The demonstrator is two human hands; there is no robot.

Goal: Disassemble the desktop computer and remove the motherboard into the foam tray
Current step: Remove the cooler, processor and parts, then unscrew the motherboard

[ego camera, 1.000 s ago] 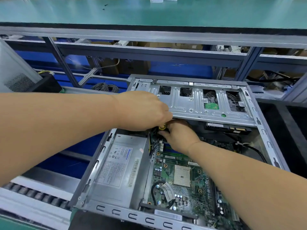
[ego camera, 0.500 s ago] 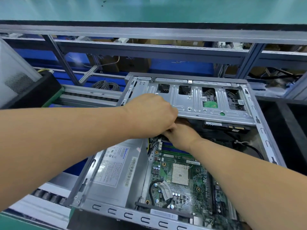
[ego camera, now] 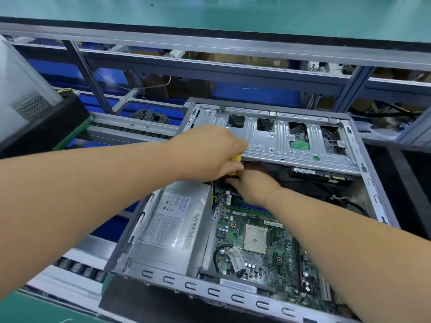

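The open desktop case (ego camera: 233,297) lies flat with its green motherboard (ego camera: 256,243) exposed beside the grey power supply (ego camera: 172,224). A metal drive cage (ego camera: 279,141) spans the far end, with a hard drive (ego camera: 319,176) under it. My left hand (ego camera: 210,152) hovers at the cage's front edge and grips a yellow item (ego camera: 235,158), which my fingers mostly hide. Just below it, my right hand (ego camera: 254,180) reaches to the cables at the motherboard's far left corner. Its fingertips are hidden under the left hand.
Black foam trays sit at the right (ego camera: 408,183) and at the far left (ego camera: 46,127). A roller conveyor (ego camera: 77,269) runs under the case. A grey cable coil (ego camera: 151,115) lies beyond the case, behind a metal frame rail.
Both hands stay together at the same spot by the cage edge. The yellow item, hidden half a second ago, shows again in my left hand. The view has shifted slightly.
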